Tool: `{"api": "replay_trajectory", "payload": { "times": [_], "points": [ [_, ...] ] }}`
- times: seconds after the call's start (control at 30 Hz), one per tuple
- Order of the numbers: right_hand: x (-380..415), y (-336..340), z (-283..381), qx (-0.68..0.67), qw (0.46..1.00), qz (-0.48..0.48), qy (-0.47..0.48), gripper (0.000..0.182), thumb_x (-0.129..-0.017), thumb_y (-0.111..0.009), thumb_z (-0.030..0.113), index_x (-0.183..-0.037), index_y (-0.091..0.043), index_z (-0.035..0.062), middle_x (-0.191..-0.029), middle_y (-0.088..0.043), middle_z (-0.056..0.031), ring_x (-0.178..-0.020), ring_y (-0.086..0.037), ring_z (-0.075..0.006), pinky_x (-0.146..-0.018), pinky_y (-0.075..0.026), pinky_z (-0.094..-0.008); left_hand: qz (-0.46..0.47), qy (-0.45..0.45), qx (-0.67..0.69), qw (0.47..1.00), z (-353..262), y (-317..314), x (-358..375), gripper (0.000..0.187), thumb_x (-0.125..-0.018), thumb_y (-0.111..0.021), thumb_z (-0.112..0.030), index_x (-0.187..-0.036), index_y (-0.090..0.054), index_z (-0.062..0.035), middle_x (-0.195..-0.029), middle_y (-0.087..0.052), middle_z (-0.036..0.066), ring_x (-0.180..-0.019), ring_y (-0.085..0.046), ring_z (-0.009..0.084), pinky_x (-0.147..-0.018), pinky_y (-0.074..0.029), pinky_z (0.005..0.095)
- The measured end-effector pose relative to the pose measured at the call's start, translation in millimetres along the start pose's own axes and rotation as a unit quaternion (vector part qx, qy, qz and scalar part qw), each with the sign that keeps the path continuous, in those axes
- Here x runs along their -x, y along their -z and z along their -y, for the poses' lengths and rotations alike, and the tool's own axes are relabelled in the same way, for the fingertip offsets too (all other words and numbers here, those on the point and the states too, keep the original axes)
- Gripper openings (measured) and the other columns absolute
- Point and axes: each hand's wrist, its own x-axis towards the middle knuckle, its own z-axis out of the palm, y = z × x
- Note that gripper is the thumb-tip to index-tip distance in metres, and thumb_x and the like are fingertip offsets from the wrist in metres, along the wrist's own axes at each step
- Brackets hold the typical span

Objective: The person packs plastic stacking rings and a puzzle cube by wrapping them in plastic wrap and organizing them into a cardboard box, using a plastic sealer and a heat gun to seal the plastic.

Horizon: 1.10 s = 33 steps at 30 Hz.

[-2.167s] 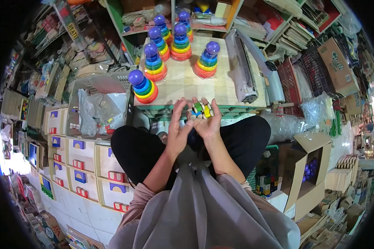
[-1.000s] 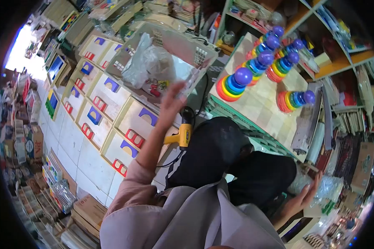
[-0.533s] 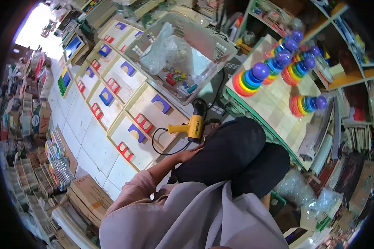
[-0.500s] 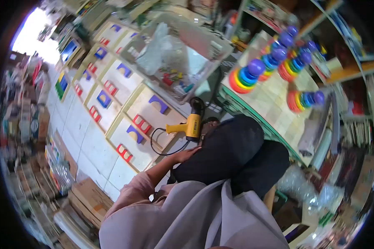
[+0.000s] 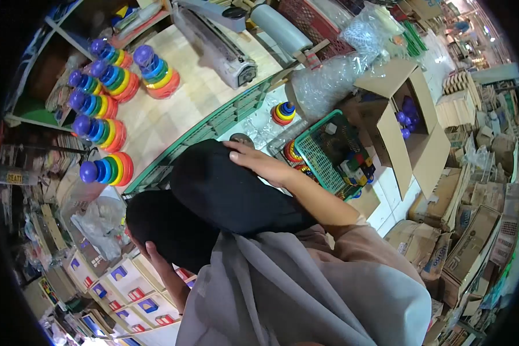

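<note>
My right hand (image 5: pixel 263 165) rests flat on my dark-clothed right knee, fingers stretched out and nothing in them. Against the outer side of the other knee lies my left hand (image 5: pixel 157 262); its thumb stands apart, and part of the hand is hidden by the leg. Ahead of my knees is a low wooden-topped table (image 5: pixel 196 75). Along its left part stand several rainbow ring stackers (image 5: pixel 111 134) with purple balls on top. One more stacker (image 5: pixel 160 75) sits a little apart from that row. Neither hand touches a stacker.
A sealing machine (image 5: pixel 222 49) lies on the table. To the right are a green basket (image 5: pixel 323 153) of coloured pieces, a small ring stacker (image 5: pixel 284 113) and an open carton (image 5: pixel 393 138) holding purple balls. Wooden trays (image 5: pixel 135 279) with coloured blocks lie at lower left.
My view has swung to the right, and the yellow heat gun is out of sight. My right hand has come into view on the knee. More stackers and the open carton now show.
</note>
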Motion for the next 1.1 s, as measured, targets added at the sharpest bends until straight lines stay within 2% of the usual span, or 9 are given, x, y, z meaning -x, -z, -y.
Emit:
{"api": "replay_trajectory", "payload": {
  "times": [0.07,0.17,0.23,0.33,0.37,0.47,0.6,1.0,1.1],
  "points": [
    [2,0,-12,0.131,0.966,0.018,0.224,0.063,-0.092,-0.044,0.041,-0.139,-0.025,0.0037,-0.139,-0.034,-0.0160,-0.132,-0.026,-0.0246,-0.108,-0.018,-0.0326,-0.027,0.011,0.016,0.999,4,1,2,0.073,-0.085,-0.051,-0.044,-0.139,-0.025,-0.0028,-0.142,-0.028,0.016,-0.131,-0.026,0.0255,-0.107,-0.020,0.0372],
    [-5,18,-60,0.179,0.950,-0.040,0.254,0.063,-0.093,-0.039,0.044,-0.139,-0.024,0.0036,-0.141,-0.030,-0.0169,-0.134,-0.021,-0.0253,-0.108,-0.016,-0.0309,-0.046,0.001,-0.080,0.996,-21,-19,1,0.066,-0.088,-0.050,-0.036,-0.139,-0.024,-0.0025,-0.142,-0.028,0.016,-0.130,-0.027,0.0270,-0.106,-0.020,0.0372],
    [-5,39,-97,0.092,0.995,-0.012,-0.040,0.071,-0.091,-0.034,0.054,-0.136,-0.031,-0.0007,-0.142,-0.029,-0.0153,-0.132,-0.025,-0.0228,-0.107,-0.019,-0.0301,-0.038,0.031,-0.054,0.997,-46,-33,4,0.063,-0.089,-0.051,-0.029,-0.139,-0.024,-0.0020,-0.141,-0.028,0.017,-0.130,-0.027,0.0277,-0.106,-0.020,0.0379],
    [10,45,-113,0.040,0.986,0.018,-0.159,0.073,-0.089,-0.034,0.059,-0.129,-0.042,-0.0018,-0.124,-0.050,-0.0152,-0.117,-0.044,-0.0245,-0.099,-0.031,-0.0270,-0.031,-0.023,-0.177,0.983,-72,-55,10,0.063,-0.087,-0.053,-0.023,-0.139,-0.024,-0.0018,-0.141,-0.029,0.018,-0.129,-0.027,0.0283,-0.106,-0.020,0.0384],
    [42,31,-44,0.018,0.984,0.016,-0.176,0.074,-0.090,-0.033,0.057,-0.134,-0.033,-0.0031,-0.139,-0.033,-0.0154,-0.129,-0.029,-0.0220,-0.107,-0.020,-0.0300,-0.017,-0.039,-0.186,0.982,-74,-58,9,0.068,-0.084,-0.058,-0.019,-0.139,-0.023,-0.0017,-0.140,-0.030,0.018,-0.130,-0.026,0.0289,-0.107,-0.019,0.0385],
    [48,36,-24,0.097,0.985,0.031,0.141,0.069,-0.090,-0.037,0.055,-0.135,-0.035,0.0024,-0.137,-0.038,-0.0124,-0.127,-0.033,-0.0212,-0.104,-0.025,-0.0309,-0.029,-0.128,-0.211,0.969,-72,-67,2,0.062,-0.078,-0.063,-0.014,-0.133,-0.036,-0.0057,-0.135,-0.036,0.017,-0.122,-0.038,0.0289,-0.104,-0.026,0.0374],
    [31,15,76,0.194,0.936,-0.033,0.290,0.057,-0.077,-0.068,0.022,-0.128,-0.047,0.0080,-0.128,-0.048,-0.0060,-0.114,-0.047,-0.0178,-0.092,-0.038,-0.0348,0.067,-0.214,-0.355,0.908,-121,-86,-25,0.046,-0.068,-0.067,-0.006,-0.112,-0.054,-0.0051,-0.129,-0.046,0.015,-0.122,-0.039,0.0341,-0.103,-0.025,0.0437],
    [-228,-33,101,0.111,0.929,-0.094,0.339,0.125,-0.051,-0.087,0.027,-0.140,-0.002,0.0030,-0.120,-0.051,-0.0170,-0.106,-0.054,-0.0256,-0.090,-0.044,-0.0343,0.140,-0.249,-0.115,0.951,-112,-133,-77,0.029,-0.072,-0.067,-0.006,-0.101,-0.060,-0.0029,-0.113,-0.057,0.014,-0.109,-0.052,0.0284,-0.092,-0.040,0.0348],
    [-282,-15,81,0.224,0.871,-0.190,0.394,0.101,-0.049,-0.085,0.024,-0.130,-0.028,0.0036,-0.107,-0.059,-0.0133,-0.097,-0.059,-0.0233,-0.085,-0.047,-0.0349,0.132,-0.204,-0.085,0.966,-111,-120,-75,0.028,-0.073,-0.066,-0.005,-0.101,-0.060,-0.0025,-0.112,-0.058,0.014,-0.104,-0.056,0.0262,-0.090,-0.042,0.0326]
  ]
}}
